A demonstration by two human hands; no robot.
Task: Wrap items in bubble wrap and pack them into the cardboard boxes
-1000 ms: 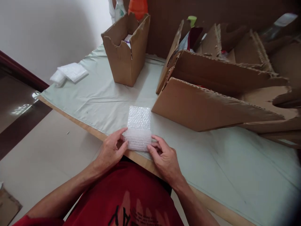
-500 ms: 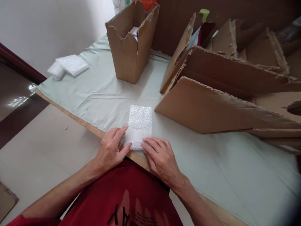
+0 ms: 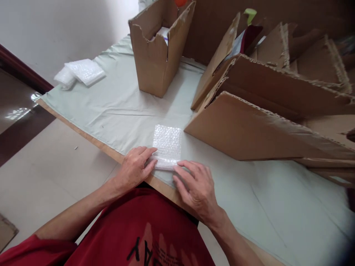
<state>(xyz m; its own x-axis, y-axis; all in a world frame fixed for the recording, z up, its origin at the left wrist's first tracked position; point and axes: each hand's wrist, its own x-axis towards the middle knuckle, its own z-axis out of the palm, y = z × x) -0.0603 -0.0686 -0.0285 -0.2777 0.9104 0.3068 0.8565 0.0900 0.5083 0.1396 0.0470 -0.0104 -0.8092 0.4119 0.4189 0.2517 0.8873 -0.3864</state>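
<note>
A small sheet of bubble wrap (image 3: 168,139) lies on the cloth-covered table near its front edge. Its near end is folded over into a thick, roll-like strip. At the strip's left end, my left hand (image 3: 138,162) grips it between thumb and fingers. My right hand (image 3: 196,184) has its fingertips on the right end, with the thumb low beside it. The far part of the sheet lies flat. Whether anything is wrapped inside the fold, I cannot tell.
Folded bubble wrap pieces (image 3: 84,71) lie at the table's far left. A tall cardboard box (image 3: 151,62) stands at the back. Large cut cardboard boxes (image 3: 235,125) take up the right side. The wooden table edge (image 3: 83,131) runs along the front left.
The near end of the bubble wrap has been folded further, so the sheet is shorter. Both hands have moved slightly away from my body with it.
</note>
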